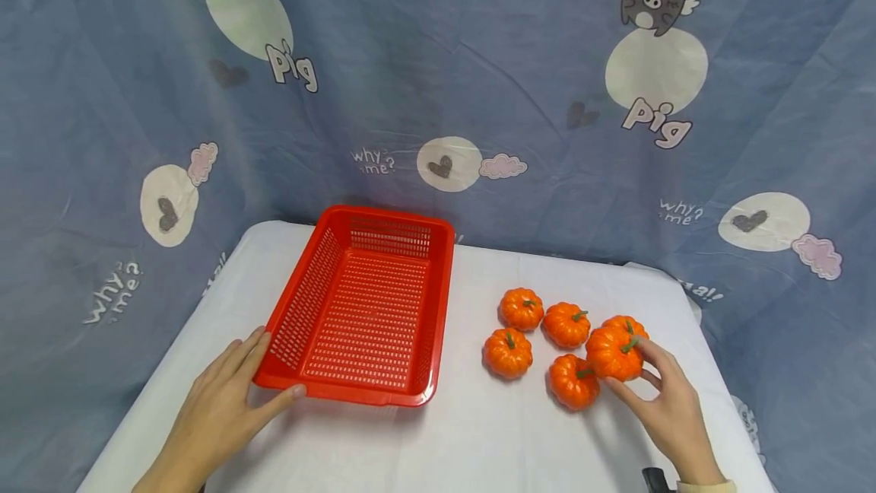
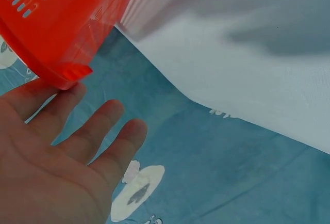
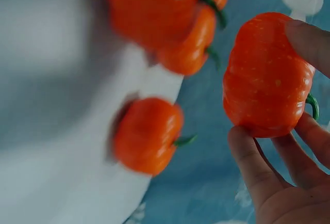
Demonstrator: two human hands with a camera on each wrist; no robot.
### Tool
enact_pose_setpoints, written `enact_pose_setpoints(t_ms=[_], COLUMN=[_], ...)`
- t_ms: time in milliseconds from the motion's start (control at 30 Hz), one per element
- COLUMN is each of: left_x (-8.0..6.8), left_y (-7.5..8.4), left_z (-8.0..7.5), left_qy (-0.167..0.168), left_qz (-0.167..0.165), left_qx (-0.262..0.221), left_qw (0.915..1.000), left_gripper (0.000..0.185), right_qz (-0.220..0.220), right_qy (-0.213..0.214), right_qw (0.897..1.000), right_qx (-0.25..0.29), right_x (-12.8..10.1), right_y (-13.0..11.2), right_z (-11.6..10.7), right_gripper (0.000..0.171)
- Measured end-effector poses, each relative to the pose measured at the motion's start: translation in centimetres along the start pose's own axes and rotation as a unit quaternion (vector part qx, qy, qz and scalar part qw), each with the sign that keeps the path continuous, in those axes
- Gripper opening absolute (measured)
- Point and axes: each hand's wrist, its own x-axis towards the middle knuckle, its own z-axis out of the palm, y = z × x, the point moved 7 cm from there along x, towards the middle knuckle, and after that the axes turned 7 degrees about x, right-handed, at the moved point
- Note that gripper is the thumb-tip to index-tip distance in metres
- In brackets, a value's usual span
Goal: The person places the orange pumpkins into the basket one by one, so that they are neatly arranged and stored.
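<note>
Here, right hand [image 1: 674, 409] pinching one small orange pumpkin [image 1: 614, 353] between thumb and fingertips, four more pumpkins [image 1: 522, 309] just left of it, left hand [image 1: 219, 409] flat with fingers spread on the white tabletop [image 1: 479, 432], thumb touching the red basket [image 1: 356, 390] near corner.
</note>
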Motion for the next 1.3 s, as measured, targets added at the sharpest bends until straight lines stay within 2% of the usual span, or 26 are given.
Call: enact_pose_setpoints(t_ms=[167,267,500,733,900,1033,1300], left_x=[-0.1,0.0,-0.1,-0.2,-0.2,-0.1,-0.2], left_y=[0.0,0.1,0.2,0.1,0.0,-0.1,-0.1], left_z=[0.2,0.2,0.0,-0.1,-0.2,-0.1,-0.2], left_qy=[-0.006,-0.002,0.004,0.015,0.018,0.008,0.019], left_qz=[-0.007,-0.005,-0.001,0.002,0.006,0.0,0.008], left_qx=[-0.002,-0.004,-0.006,-0.011,-0.017,-0.017,-0.021], left_qw=[1.0,1.0,1.0,0.9998,0.9997,0.9998,0.9996], left_gripper=[0.114,0.113,0.111,0.109,0.107,0.109,0.107], right_qz=[-0.063,-0.093,-0.134,-0.131,-0.116,-0.125,-0.16], right_qy=[-0.029,-0.047,-0.088,-0.132,-0.137,-0.143,-0.148], right_qw=[0.998,0.994,0.984,0.968,0.963,0.959,0.928], right_qx=[0.013,0.045,0.08,0.17,0.2,0.211,0.302], right_x=[1.6,2.5,4.0,5.3,6.3,7.0,7.7], right_y=[-2.8,-4.5,-8.7,-12.3,-14.5,-16.4,-20.7], right_z=[1.8,3.1,7.0,9.9,11.4,12.6,15.2], right_gripper=[0.078,0.077,0.078,0.077,0.076,0.075,0.073])
